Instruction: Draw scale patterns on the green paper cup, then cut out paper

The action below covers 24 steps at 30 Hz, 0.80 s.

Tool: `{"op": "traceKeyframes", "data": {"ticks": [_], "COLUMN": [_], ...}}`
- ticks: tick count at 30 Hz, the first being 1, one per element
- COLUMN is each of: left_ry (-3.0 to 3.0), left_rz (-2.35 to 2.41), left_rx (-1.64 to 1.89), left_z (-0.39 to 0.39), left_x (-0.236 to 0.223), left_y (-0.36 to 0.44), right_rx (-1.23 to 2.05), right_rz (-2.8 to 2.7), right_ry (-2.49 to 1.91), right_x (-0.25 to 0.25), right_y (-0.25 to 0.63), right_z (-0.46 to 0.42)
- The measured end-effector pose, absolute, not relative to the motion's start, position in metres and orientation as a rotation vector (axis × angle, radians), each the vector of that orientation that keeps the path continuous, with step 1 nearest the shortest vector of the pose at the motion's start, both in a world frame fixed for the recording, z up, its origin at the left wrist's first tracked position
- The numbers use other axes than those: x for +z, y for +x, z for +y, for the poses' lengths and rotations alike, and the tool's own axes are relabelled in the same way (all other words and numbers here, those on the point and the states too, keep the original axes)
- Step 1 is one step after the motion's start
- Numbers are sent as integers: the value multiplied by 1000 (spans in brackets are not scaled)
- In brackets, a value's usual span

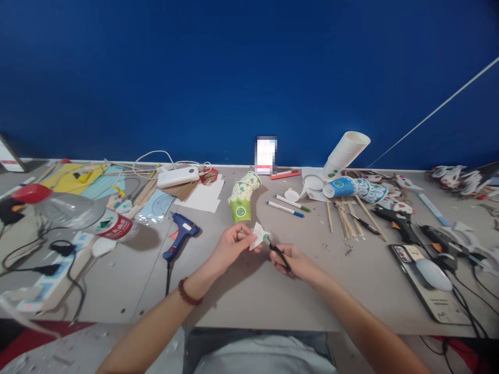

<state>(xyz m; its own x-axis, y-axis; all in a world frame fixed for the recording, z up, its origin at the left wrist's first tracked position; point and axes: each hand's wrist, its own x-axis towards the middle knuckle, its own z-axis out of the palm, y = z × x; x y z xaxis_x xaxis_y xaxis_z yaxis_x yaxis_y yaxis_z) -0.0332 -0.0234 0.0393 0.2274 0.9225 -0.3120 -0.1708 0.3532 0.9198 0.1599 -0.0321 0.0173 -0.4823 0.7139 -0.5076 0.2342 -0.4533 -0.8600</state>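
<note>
My left hand (pixel 233 244) pinches a small white paper cut-out (pixel 259 235) with a green mark, held just above the grey table (pixel 241 296). My right hand (pixel 293 262) is closed around the black handles of small scissors (pixel 277 252), whose blades meet the edge of the paper piece. A red bead bracelet (pixel 188 294) sits on my left wrist. A short stack of green patterned paper cups (pixel 243 197) lies tilted just behind my hands.
A blue glue gun (pixel 180 235) lies to the left, near a plastic bottle (pixel 74 213) and a power strip (pixel 50 275). To the right are markers (pixel 286 208), wooden sticks (pixel 345 218), white stacked cups (pixel 345 151), a black glue gun (pixel 393 218) and a mouse (pixel 433 274).
</note>
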Motion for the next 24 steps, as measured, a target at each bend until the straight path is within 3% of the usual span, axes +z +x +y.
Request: {"op": "traceKeyframes", "data": {"ticks": [19, 24], "left_ry": [943, 1016], "left_rz": [1116, 1172], "left_rx": [977, 1009], "left_z": [-23, -22], "left_x": [36, 40], "left_y": [-33, -33], "right_rx": [1901, 2002], "right_rz": [-1306, -1212], "right_ry": [-1351, -1295], "right_x": [11, 16], "right_y": [160, 161], "right_z": [-30, -32]}}
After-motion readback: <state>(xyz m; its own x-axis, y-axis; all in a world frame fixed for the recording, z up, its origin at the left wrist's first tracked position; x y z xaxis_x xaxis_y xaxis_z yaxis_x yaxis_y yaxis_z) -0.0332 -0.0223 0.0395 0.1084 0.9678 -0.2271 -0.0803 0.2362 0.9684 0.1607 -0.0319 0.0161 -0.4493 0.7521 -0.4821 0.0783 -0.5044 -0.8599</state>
